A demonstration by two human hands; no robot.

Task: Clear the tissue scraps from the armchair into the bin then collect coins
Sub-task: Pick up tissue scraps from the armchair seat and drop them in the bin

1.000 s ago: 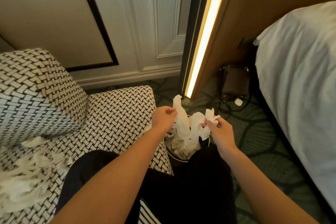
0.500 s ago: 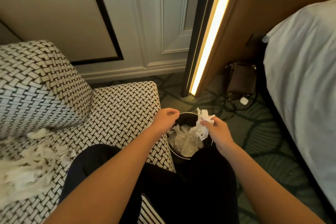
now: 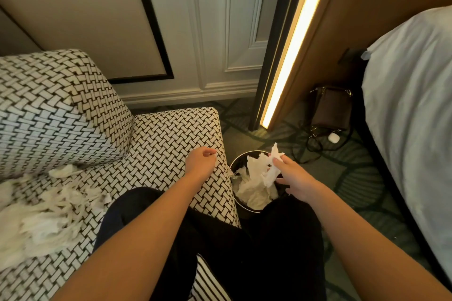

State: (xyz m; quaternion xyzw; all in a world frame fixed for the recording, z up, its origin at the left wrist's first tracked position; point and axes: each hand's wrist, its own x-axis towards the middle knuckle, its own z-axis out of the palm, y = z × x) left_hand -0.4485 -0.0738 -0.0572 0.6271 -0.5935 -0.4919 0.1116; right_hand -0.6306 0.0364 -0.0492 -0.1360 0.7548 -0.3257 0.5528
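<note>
Right hand (image 3: 294,178) pinches a tissue scrap (image 3: 271,168) over the part-filled bin (image 3: 236,166), left hand (image 3: 200,162) loosely curled and empty, heaps left on the armchair (image 3: 171,134), no coins visible.

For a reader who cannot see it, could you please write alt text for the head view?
Right hand holds a tissue scrap over a round bin holding crumpled tissue on the carpet; left hand is loosely curled over the patterned armchair, where a pile of scraps remains.

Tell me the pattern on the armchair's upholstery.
A black-and-white basket-weave pattern covers the armchair, clearest in the head view.
</note>
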